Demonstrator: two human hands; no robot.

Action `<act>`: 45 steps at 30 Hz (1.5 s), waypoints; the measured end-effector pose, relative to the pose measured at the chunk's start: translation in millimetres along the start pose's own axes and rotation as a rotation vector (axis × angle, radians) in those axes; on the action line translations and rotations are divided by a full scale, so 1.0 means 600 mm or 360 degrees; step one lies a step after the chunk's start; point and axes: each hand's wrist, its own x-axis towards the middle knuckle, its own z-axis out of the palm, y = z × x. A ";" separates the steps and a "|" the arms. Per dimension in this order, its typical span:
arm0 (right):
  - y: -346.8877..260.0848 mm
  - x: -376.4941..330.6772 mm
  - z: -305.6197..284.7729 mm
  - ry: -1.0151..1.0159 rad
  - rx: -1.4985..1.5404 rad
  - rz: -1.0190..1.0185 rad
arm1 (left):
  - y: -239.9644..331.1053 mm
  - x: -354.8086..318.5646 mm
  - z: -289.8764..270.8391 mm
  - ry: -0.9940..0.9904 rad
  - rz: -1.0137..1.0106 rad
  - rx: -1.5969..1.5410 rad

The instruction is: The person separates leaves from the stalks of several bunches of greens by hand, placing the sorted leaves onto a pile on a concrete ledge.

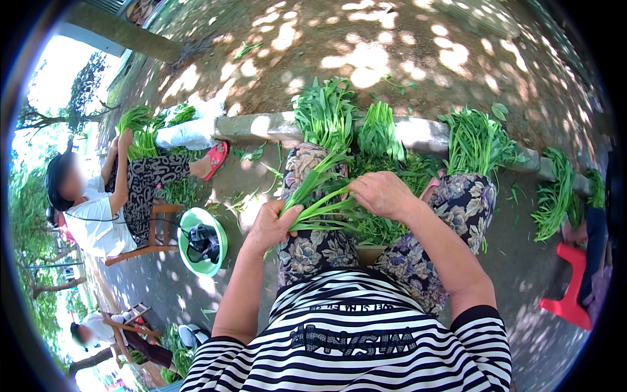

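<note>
**K:** Head view status? Hands first.

**M:** Left hand (271,225) closed around the stalk ends of a bunch of green stems (320,196), over the left knee; right hand (382,195) curled over the same bunch from above, fingers bent, pinching stems near the middle; bunch lies across the lap, leaves pointing up and away from the body; both hands touching it.

**K:** Containers?

**M:** One clear one: green plastic basin (219,236) on the ground just left of the left knee; dark bundled thing (204,243) inside it, can't tell what it is; no greens visible in it.

**K:** Rest of the greens, in anything?

**M:** No; loose. Heap of cut greens (385,225) between the knees, under the hands; sorted bundles (326,114) lying on the stone kerb (251,125) ahead, more bundles (477,140) further right on the same kerb; another pile (555,196) at far right near a red plastic stool (575,287).

**K:** Other people?

**M:** Person at left on a wooden stool (157,228), their hand (124,138) on a bundle of greens (140,130), white sack (186,134) beside it; another person lower left, small and blurred; details unreadable.
</note>
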 end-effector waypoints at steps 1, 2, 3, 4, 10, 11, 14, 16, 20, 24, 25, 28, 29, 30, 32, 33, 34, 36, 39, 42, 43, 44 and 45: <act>0.001 0.000 0.001 0.0020 0.0053 -0.0003 | 0.000 0.000 0.000 0.0002 -0.0001 -0.0002; 0.002 0.000 0.001 0.0000 0.0089 0.0010 | 0.000 -0.001 0.000 0.0003 -0.0001 -0.0005; 0.001 0.000 -0.001 -0.0021 0.0124 0.0025 | -0.001 -0.001 -0.001 0.0005 -0.0001 -0.0008; 0.001 0.000 -0.002 -0.0043 0.0160 0.0039 | 0.000 -0.001 -0.002 -0.0002 -0.0006 -0.0003; 0.003 0.005 0.009 -0.0083 0.0127 0.0067 | 0.001 -0.002 -0.004 -0.0024 -0.0013 0.0007; 0.003 0.007 0.009 -0.0082 0.0094 0.0063 | 0.001 -0.002 -0.004 -0.0025 -0.0009 0.0000; 0.000 0.013 0.008 -0.0074 0.0012 0.0041 | 0.000 -0.003 -0.004 -0.0021 -0.0012 -0.0009; 0.000 0.013 0.010 -0.0060 -0.0032 0.0023 | 0.000 -0.003 -0.004 -0.0023 -0.0017 -0.0008; 0.001 0.017 0.014 0.0005 -0.0067 0.0012 | -0.002 -0.001 -0.003 -0.0013 -0.0005 -0.0024; 0.000 0.021 0.011 0.0037 -0.0098 -0.0022 | -0.002 -0.001 -0.001 0.0008 0.0010 -0.0027; 0.000 0.022 0.009 0.0037 -0.0105 -0.0033 | -0.002 -0.001 -0.001 0.0008 0.0012 -0.0034; -0.001 0.020 0.001 0.0043 -0.0121 -0.0078 | -0.002 -0.002 -0.001 0.0001 0.0010 -0.0039; -0.002 0.017 0.000 0.0031 -0.0130 -0.0082 | 0.000 -0.002 -0.002 -0.0006 0.0009 -0.0032; -0.002 0.014 -0.001 0.0020 -0.0137 -0.0089 | 0.001 -0.003 -0.003 -0.0010 0.0008 -0.0025; -0.002 0.009 -0.001 -0.0005 -0.0140 -0.0110 | 0.003 -0.003 -0.003 -0.0016 -0.0004 -0.0017; -0.002 0.007 -0.001 -0.0018 -0.0136 -0.0124 | 0.003 -0.003 -0.003 -0.0019 -0.0010 -0.0013; -0.003 0.006 0.000 -0.0031 -0.0131 -0.0139 | 0.003 -0.003 -0.003 -0.0018 -0.0009 0.0003; -0.004 0.005 -0.001 -0.0050 -0.0101 -0.0119 | 0.002 -0.002 -0.004 -0.0016 -0.0006 0.0035; -0.006 0.005 -0.011 -0.0120 0.0024 -0.0014 | 0.004 -0.001 -0.003 -0.0021 0.0008 0.0064; -0.006 0.009 -0.021 -0.0239 0.0213 0.0145 | 0.003 0.001 -0.004 -0.0014 0.0012 0.0117; -0.006 0.010 -0.024 -0.0283 0.0280 0.0203 | 0.004 0.001 -0.004 -0.0019 0.0011 0.0121; -0.006 0.012 -0.027 -0.0335 0.0331 0.0241 | 0.006 0.001 -0.005 -0.0024 0.0009 0.0126; -0.004 0.012 -0.032 -0.0387 0.0381 0.0283 | 0.008 0.002 -0.005 -0.0034 0.0009 0.0130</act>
